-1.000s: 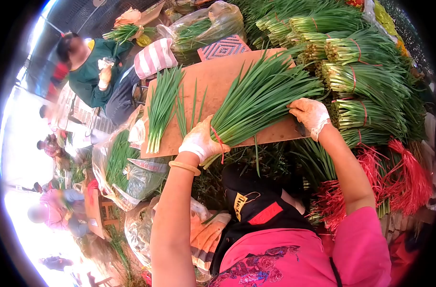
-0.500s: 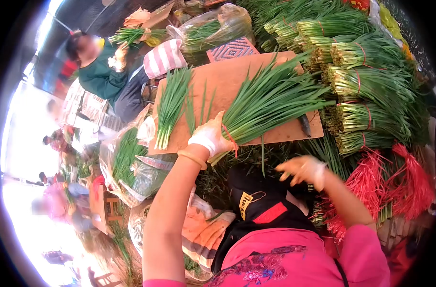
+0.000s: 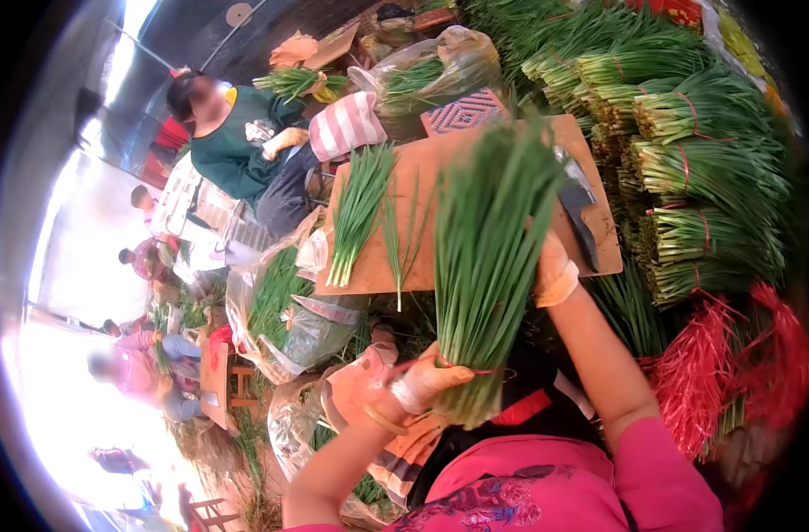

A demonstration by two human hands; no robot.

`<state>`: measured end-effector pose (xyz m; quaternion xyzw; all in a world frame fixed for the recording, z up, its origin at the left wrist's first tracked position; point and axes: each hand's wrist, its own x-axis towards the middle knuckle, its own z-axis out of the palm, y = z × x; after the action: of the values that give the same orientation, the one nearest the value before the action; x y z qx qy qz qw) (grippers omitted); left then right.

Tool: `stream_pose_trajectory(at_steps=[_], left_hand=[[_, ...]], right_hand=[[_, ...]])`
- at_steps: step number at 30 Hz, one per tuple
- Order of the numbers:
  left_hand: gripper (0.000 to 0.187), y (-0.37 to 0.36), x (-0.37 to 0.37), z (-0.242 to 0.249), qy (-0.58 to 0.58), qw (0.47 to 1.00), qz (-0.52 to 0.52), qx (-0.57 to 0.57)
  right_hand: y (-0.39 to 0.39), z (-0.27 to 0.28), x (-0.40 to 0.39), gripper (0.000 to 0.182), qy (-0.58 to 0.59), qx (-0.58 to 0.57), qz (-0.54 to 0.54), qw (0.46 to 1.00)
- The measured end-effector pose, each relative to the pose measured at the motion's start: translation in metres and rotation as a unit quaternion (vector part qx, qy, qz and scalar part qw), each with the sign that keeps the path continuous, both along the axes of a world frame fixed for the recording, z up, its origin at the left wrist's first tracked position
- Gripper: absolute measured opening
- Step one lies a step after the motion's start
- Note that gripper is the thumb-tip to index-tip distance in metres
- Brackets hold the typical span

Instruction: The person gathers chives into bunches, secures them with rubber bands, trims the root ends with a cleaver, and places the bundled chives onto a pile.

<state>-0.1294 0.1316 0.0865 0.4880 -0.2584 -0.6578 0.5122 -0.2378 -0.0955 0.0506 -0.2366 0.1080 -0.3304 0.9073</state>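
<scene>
A large bundle of green garlic chives (image 3: 489, 275) stands upright before me, its leaf tips blurred. My left hand (image 3: 429, 379), in a pale glove, is closed round its lower stems beside a red tie. My right hand (image 3: 555, 271), also gloved, is against the bundle's right side; its fingers are mostly hidden by leaves. Behind the bundle lies a brown board (image 3: 413, 177). On the board's left sits a smaller pile of chives (image 3: 360, 208), with a few loose stalks (image 3: 399, 248) beside it. A dark, blade-like tool (image 3: 578, 213) rests at its right.
Tied chive bundles (image 3: 706, 173) are stacked at the right, above red plastic strips (image 3: 695, 372). Plastic bags of chives (image 3: 280, 297) stand left of the board. A patterned stool (image 3: 462, 112) is behind it. A co-worker in green (image 3: 236, 155) sits at the upper left.
My left hand has brought the chive bundle off the board toward my body and turned it upright. My right hand has moved up from below the board to the bundle's side.
</scene>
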Motion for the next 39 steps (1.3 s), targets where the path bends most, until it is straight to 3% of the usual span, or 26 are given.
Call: stream_pose_trajectory(at_steps=[1, 2, 4, 6, 9, 10, 11, 13, 15, 16, 17, 18, 19, 21, 22, 24, 26, 27, 28, 29, 30, 31, 33, 35, 38, 39], left_hand=[[0.063, -0.007, -0.014, 0.010, 0.046, 0.998, 0.023, -0.023], [0.057, -0.011, -0.017, -0.004, 0.048, 0.996, 0.075, -0.015], [0.058, -0.037, -0.010, -0.026, -0.020, 0.985, 0.120, -0.119], [0.058, -0.064, 0.004, -0.016, -0.005, 0.956, 0.223, -0.189], [0.059, -0.080, 0.035, 0.015, 0.140, 0.871, 0.391, -0.263], [0.059, -0.066, 0.053, 0.024, 0.230, 0.830, 0.452, -0.233], [0.060, -0.041, 0.074, 0.018, 0.225, 0.829, 0.433, -0.275], [0.061, 0.019, 0.125, 0.001, 0.190, 0.789, 0.517, -0.271], [0.058, 0.095, 0.173, -0.029, 0.116, 0.766, 0.567, -0.278], [0.057, 0.097, 0.161, -0.001, 0.111, 0.672, 0.696, -0.226], [0.055, 0.128, 0.183, -0.020, -0.010, 0.718, 0.661, -0.219], [0.053, 0.159, 0.205, -0.039, -0.133, 0.739, 0.626, -0.213], [0.053, 0.145, 0.187, 0.000, 0.056, 0.677, 0.698, -0.228], [0.052, 0.142, 0.186, 0.014, -0.040, 0.681, 0.700, -0.212], [0.053, 0.129, 0.179, 0.028, -0.117, 0.688, 0.691, -0.188], [0.054, 0.107, 0.176, 0.042, -0.207, 0.715, 0.643, -0.181], [0.054, 0.074, 0.169, 0.059, -0.266, 0.733, 0.603, -0.168], [0.055, 0.056, 0.162, 0.067, -0.283, 0.737, 0.593, -0.157], [0.052, 0.043, 0.156, 0.072, -0.296, 0.746, 0.562, -0.199], [0.046, 0.031, 0.156, 0.073, -0.299, 0.748, 0.547, -0.226], [0.040, 0.016, 0.149, 0.081, -0.293, 0.750, 0.551, -0.221], [0.040, 0.001, 0.149, 0.084, -0.291, 0.754, 0.543, -0.228], [0.041, -0.031, 0.140, 0.097, -0.297, 0.791, 0.488, -0.220], [0.036, -0.061, 0.129, 0.109, -0.310, 0.825, 0.425, -0.206], [0.029, -0.093, 0.147, 0.099, -0.417, 0.828, 0.303, -0.222], [0.027, -0.098, 0.152, 0.093, -0.458, 0.824, 0.269, -0.198]], right_hand=[[-0.004, 0.020, 0.010, 0.035, 0.047, -0.049, -0.001, 0.998], [-0.007, 0.053, 0.012, 0.038, 0.163, -0.258, -0.021, 0.952], [-0.001, 0.143, 0.027, 0.042, 0.286, -0.318, 0.081, 0.900], [0.002, 0.175, 0.059, 0.048, 0.274, -0.553, 0.087, 0.782], [0.011, 0.220, 0.099, 0.055, 0.398, -0.732, 0.210, 0.511], [0.009, 0.206, 0.115, 0.055, 0.366, -0.849, 0.234, 0.300], [0.007, 0.193, 0.130, 0.056, 0.288, -0.928, 0.219, 0.092], [0.026, 0.129, 0.158, 0.061, 0.414, -0.830, 0.133, 0.350], [0.078, 0.060, 0.165, 0.063, 0.344, -0.868, 0.129, 0.334], [0.114, 0.040, 0.156, 0.059, 0.249, -0.877, 0.173, 0.372], [0.153, 0.015, 0.150, 0.060, 0.140, -0.876, 0.244, 0.392], [0.172, 0.046, 0.129, 0.059, 0.087, -0.897, 0.251, 0.353], [0.190, 0.078, 0.108, 0.058, 0.032, -0.913, 0.256, 0.315], [0.229, 0.012, 0.092, 0.052, 0.036, -0.805, 0.385, 0.450], [0.222, 0.024, 0.083, 0.050, 0.093, -0.693, 0.476, 0.533], [0.184, 0.045, 0.067, 0.045, 0.142, -0.667, 0.480, 0.552], [0.110, 0.051, 0.042, 0.038, 0.090, -0.745, 0.220, 0.623], [0.079, 0.050, 0.033, 0.037, 0.198, -0.761, 0.131, 0.604], [0.052, 0.026, 0.027, 0.036, 0.198, -0.723, -0.058, 0.660], [0.028, 0.031, 0.015, 0.044, 0.238, -0.709, -0.157, 0.645], [0.018, 0.025, 0.010, 0.050, 0.367, -0.682, -0.206, 0.598], [0.017, 0.005, 0.013, 0.052, 0.414, -0.653, -0.233, 0.590], [0.058, -0.034, 0.035, 0.048, 0.357, -0.833, -0.187, 0.380], [0.099, 0.010, 0.022, 0.046, 0.254, -0.733, 0.326, 0.540], [0.093, 0.018, 0.006, 0.043, 0.277, -0.733, 0.194, 0.590], [0.078, 0.014, -0.005, 0.025, 0.284, -0.656, 0.119, 0.689]])
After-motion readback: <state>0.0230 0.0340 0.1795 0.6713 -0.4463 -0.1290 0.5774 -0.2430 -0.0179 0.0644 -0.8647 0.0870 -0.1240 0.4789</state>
